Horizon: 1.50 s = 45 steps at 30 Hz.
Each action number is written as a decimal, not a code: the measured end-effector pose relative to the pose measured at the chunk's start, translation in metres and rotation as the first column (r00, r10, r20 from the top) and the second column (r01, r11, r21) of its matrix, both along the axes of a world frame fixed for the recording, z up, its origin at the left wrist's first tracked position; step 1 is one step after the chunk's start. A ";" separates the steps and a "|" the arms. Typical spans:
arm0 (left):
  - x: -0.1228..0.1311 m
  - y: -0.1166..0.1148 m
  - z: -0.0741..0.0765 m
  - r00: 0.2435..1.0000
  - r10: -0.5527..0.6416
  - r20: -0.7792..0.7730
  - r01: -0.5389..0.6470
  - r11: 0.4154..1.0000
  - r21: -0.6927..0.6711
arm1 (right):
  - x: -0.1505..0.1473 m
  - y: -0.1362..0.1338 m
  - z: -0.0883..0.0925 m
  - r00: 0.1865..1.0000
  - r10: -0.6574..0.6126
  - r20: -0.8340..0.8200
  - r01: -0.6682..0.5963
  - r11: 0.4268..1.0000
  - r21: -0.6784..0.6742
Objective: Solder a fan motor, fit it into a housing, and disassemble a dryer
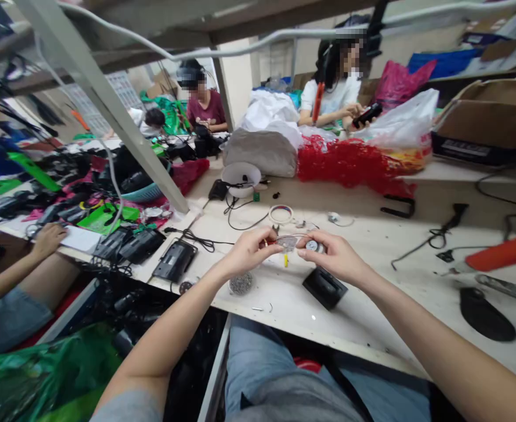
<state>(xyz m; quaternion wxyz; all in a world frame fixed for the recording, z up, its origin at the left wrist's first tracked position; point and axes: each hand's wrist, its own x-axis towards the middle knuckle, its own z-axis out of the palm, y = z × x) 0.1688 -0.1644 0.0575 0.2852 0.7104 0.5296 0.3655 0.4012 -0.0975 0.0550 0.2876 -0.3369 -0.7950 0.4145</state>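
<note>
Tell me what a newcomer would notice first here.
Red netting heaped at the bench's far side stands out first, beside a white plastic bag. Nearer, the left hand and right hand pinch a small wired part, and an orange tube juts in at right.

Held part (287, 243) half-hidden behind fingers (270, 241)

Smooth black plastic casing (325, 287) on a matt pale laminate workbench (363, 316).

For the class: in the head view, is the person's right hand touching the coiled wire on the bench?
Apart. The head view shows the bench surface between the right hand and the coiled wire.
</note>
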 end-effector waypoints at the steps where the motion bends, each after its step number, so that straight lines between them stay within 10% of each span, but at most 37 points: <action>1: 0.012 0.001 -0.004 0.998 -0.017 -0.052 0.017 1.000 0.016 | 0.014 -0.009 -0.004 0.998 -0.064 0.012 0.064 0.998 -0.005; 8: 0.041 0.001 -0.040 0.967 -0.115 -0.229 0.070 0.979 -0.194 | 0.052 -0.067 -0.044 0.955 -0.221 0.198 0.251 0.957 -0.144; 15: 0.014 -0.022 -0.035 0.994 -0.059 -0.096 0.035 0.971 -0.238 | 0.031 -0.066 -0.045 0.977 -0.212 -0.031 0.205 0.967 -0.149; 21: -0.032 -0.033 -0.025 0.949 -0.002 -0.314 0.000 1.000 -0.006 | -0.001 -0.051 -0.026 0.891 -0.219 -0.397 -0.013 0.864 -0.504; 27: -0.109 -0.022 -0.021 0.600 0.228 -0.767 -0.356 0.935 -0.001 | -0.022 -0.037 -0.015 0.797 -0.229 -0.559 -0.009 0.921 -0.390; 34: -0.131 -0.002 -0.028 0.496 0.328 -0.804 -0.470 0.880 0.070 | -0.021 -0.030 -0.004 0.757 -0.189 -0.626 -0.050 0.938 -0.344; 40: -0.142 0.009 0.011 0.411 0.654 -0.634 -0.515 0.741 0.430 | -0.005 -0.028 -0.007 0.770 -0.262 -0.582 -0.048 0.885 -0.462; 45: -0.115 0.017 0.014 0.556 0.622 -0.551 -0.257 0.759 0.598 | 0.019 -0.028 -0.016 0.785 -0.302 -0.540 -0.018 0.862 -0.507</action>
